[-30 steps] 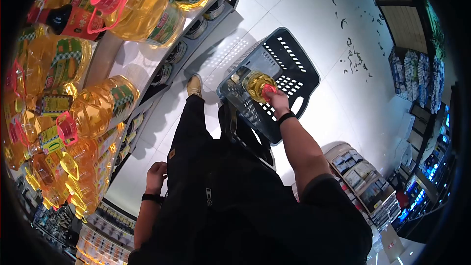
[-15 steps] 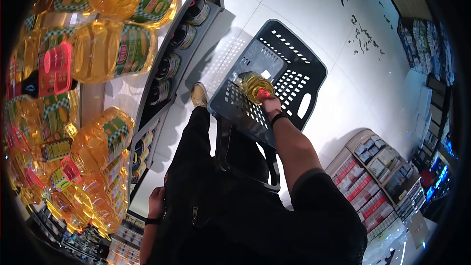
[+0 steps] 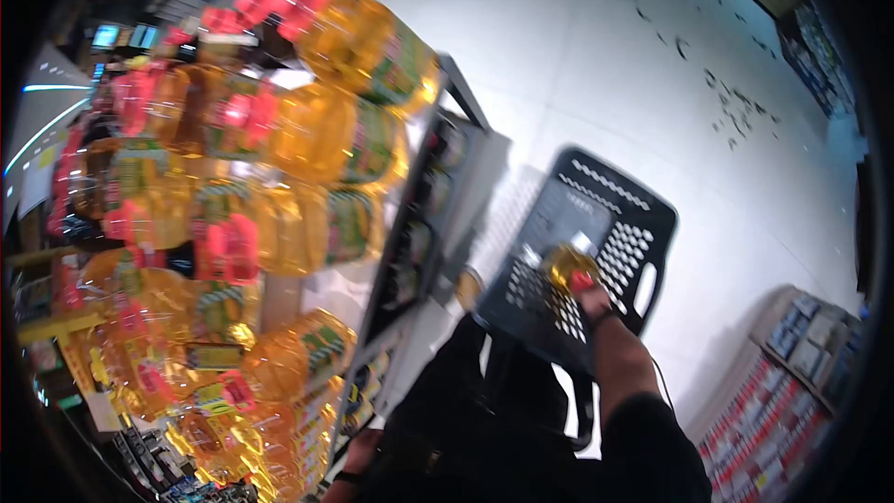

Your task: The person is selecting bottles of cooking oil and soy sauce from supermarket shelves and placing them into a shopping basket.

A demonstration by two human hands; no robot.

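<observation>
My right hand (image 3: 593,300) is closed at the red cap end of a bottle of golden cooking oil (image 3: 562,265). The bottle lies tilted inside a dark grey shopping basket (image 3: 667,212) with perforated walls, its base toward the far end. Down by my left side hangs my left hand (image 3: 363,447), near the lower shelf edge; motion blur hides its fingers, and I see nothing in it.
Big bottles of oil (image 3: 312,135) with red caps crowd the shelf on the left. Dark-capped containers (image 3: 410,256) stand on a lower shelf. A rack of packaged goods (image 3: 773,401) is at the right. Pale tiled floor (image 3: 521,47) bears dark marks.
The view has swung left, so the basket and shelf appear farther right and lower. My right hand stays on the oil bottle in the basket.
</observation>
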